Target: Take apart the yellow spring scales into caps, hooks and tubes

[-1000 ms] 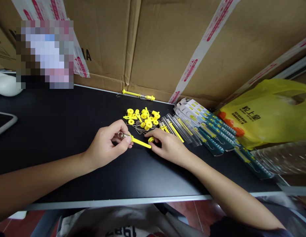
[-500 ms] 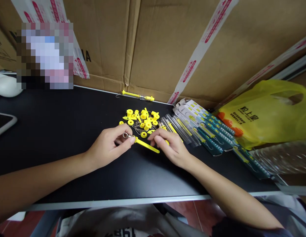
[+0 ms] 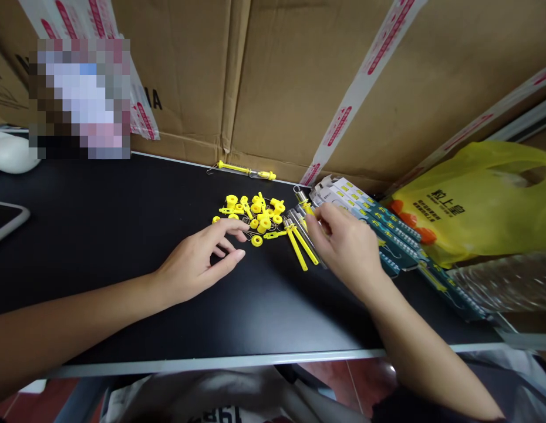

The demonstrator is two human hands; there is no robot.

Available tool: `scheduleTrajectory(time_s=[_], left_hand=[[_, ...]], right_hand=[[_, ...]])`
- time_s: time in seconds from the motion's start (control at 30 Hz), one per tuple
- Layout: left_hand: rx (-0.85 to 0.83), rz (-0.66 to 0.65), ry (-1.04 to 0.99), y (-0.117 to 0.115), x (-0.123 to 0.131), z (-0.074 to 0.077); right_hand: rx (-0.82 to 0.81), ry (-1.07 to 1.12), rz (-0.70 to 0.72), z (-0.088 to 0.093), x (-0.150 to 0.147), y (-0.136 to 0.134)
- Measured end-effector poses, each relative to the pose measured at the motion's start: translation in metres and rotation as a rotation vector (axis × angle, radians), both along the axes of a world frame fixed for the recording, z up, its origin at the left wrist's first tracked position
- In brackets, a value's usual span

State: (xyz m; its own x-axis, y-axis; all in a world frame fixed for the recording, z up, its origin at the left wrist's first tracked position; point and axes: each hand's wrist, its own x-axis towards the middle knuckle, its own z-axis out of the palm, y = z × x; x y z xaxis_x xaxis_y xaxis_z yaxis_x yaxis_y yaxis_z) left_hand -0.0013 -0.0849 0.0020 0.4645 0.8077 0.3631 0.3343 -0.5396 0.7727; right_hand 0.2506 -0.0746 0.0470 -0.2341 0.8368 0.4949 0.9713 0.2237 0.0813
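Observation:
My right hand [image 3: 347, 244] is closed on a yellow spring-scale rod [image 3: 305, 205], whose metal spring and end ring stick out past the fingers to the upper left. The rod's other end is hidden by the hand. Below it on the black desk lie clear plastic tubes [image 3: 322, 262], partly covered, and two more yellow rods with springs [image 3: 298, 249]. My left hand [image 3: 202, 255] holds nothing, its fingers apart and curved, beside a pile of yellow plastic caps, rings and clips [image 3: 264, 223] mixed with wire hooks.
An assembled spring scale [image 3: 246, 170] lies at the back against a large cardboard box [image 3: 277, 88]. To the right are printed boxes [image 3: 365, 217], a yellow plastic bag [image 3: 479, 205] and a stack of clear plastic [image 3: 511, 282]. A white-edged device [image 3: 9, 220] lies far left.
The yellow rod with its spring has passed from my left hand to my right, which has moved right over the tubes. My left hand has opened, staying near the pile.

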Motion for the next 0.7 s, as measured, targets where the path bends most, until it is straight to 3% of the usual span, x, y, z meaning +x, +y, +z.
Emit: scheduleTrajectory(time_s=[0.1, 0.2, 0.53, 0.7], left_hand=[[0.018, -0.011, 0.029, 0.0, 0.0, -0.001], [0.034, -0.015, 0.056, 0.0, 0.0, -0.001], [0.092, -0.03, 0.135, -0.001, 0.0, 0.005], [0.112, -0.023, 0.161, -0.002, 0.001, 0.004]], right_hand=[[-0.147, -0.225, -0.23, 0.001, 0.008, 0.011], [-0.282, -0.33, -0.311, -0.005, 0.011, 0.018], [-0.344, -0.395, -0.351, -0.012, 0.015, 0.025], [-0.22, -0.362, -0.303, -0.011, 0.014, 0.024]])
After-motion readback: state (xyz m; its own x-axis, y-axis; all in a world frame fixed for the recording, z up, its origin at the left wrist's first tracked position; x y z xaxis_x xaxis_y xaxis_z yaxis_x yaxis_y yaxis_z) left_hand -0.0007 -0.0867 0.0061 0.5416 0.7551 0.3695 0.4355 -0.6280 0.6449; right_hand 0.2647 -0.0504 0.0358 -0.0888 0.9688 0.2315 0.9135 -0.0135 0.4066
